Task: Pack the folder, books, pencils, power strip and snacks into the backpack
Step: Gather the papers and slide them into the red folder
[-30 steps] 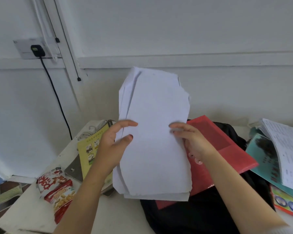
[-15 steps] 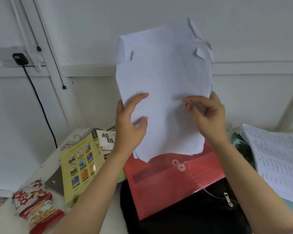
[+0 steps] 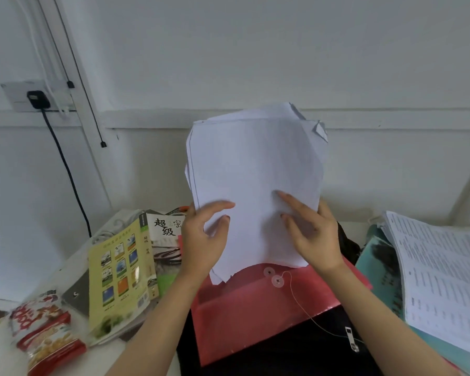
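Both bare forearms rise from the bottom edge and lean inward toward each other, wrists nearly level. The left hand shows its back to the camera; its thumb lies across the front of a stack of paper and a bent finger presses just below it, while the other fingers are hidden, probably behind the sheets. The right hand also shows its back. Two of its fingers stretch up and left, flat on the front of the stack, and part of the hand wraps behind the right edge, pinching it.
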{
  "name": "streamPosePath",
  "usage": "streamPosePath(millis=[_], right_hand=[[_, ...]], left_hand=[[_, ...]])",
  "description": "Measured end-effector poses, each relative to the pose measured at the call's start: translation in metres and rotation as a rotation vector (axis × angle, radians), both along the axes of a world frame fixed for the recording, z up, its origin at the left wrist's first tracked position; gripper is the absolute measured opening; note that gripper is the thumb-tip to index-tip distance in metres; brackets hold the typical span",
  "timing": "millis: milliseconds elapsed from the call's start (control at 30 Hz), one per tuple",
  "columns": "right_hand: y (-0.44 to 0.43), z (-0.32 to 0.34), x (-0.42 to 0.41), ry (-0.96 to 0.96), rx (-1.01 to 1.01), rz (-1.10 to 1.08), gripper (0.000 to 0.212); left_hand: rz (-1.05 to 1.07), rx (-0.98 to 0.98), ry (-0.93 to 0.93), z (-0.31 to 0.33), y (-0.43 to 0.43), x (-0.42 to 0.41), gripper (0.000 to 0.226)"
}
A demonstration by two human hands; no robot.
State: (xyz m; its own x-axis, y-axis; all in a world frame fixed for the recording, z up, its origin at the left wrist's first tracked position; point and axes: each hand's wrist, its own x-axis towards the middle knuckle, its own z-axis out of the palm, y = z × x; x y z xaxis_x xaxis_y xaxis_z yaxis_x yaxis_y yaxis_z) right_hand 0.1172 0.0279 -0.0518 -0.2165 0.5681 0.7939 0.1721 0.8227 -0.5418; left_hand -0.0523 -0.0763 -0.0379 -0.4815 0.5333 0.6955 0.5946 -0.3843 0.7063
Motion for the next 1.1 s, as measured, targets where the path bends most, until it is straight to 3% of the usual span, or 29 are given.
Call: streamPosePath(millis=[200, 367, 500, 633, 867, 1100], right_hand=[[0.004, 0.033, 0.001, 0.103, -0.001, 0.103, 0.024], [0.012, 0.041, 0.003, 0.043, 0.009, 0.199, 0.035], [0.013, 0.008, 0.007, -0.046, 0.007, 0.183, 0.043], [0.014, -0.018, 0.01, -0.057, 0.028, 0.118, 0.04], [0.017, 0.01, 0.007, 0.004, 0.111, 0.156, 0.026], [0.017, -0.003, 0.009, -0.206, 0.058, 0.318, 0.037]], left_hand=[[0.052, 0.086, -0.013, 0.024, -0.002, -0.003, 0.036], [0.037, 0.032, 0.003, 0.033, -0.004, -0.009, 0.031], [0.039, -0.032, -0.044, 0.02, -0.007, -0.007, 0.029], [0.003, -0.112, -0.087, -0.005, -0.008, 0.004, 0.037], [0.051, -0.095, -0.132, 0.001, -0.006, 0.011, 0.052], [0.041, -0.198, -0.195, -0.018, -0.012, 0.013, 0.036]])
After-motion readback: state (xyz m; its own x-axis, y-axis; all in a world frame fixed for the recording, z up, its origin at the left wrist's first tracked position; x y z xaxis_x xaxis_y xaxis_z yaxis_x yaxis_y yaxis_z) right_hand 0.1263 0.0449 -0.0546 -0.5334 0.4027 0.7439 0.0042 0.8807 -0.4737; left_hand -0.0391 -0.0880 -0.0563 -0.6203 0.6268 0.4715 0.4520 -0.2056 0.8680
